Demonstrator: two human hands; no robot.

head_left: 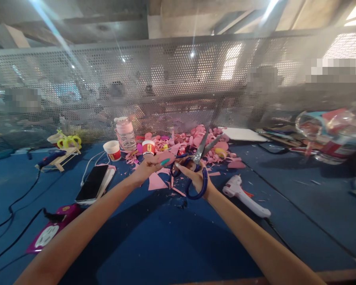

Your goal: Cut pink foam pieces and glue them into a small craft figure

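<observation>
My right hand (195,176) grips blue-handled scissors (200,158), their blades open and pointing up and away. My left hand (154,163) is closed around a small pink piece (169,157) held right beside the scissor blades. Below the hands, pink scraps (156,182) lie on the blue table surface (172,233). A heap of pink cut shapes (192,144) sits just beyond the hands.
A white glue gun (245,194) lies right of my right wrist. A phone (93,183) and pink power strip (52,229) with black cables are at left. Paper cups (112,150), a pink-lidded jar (125,132) and a perforated metal screen (178,79) stand behind. Plastic-wrapped items (335,138) crowd the right.
</observation>
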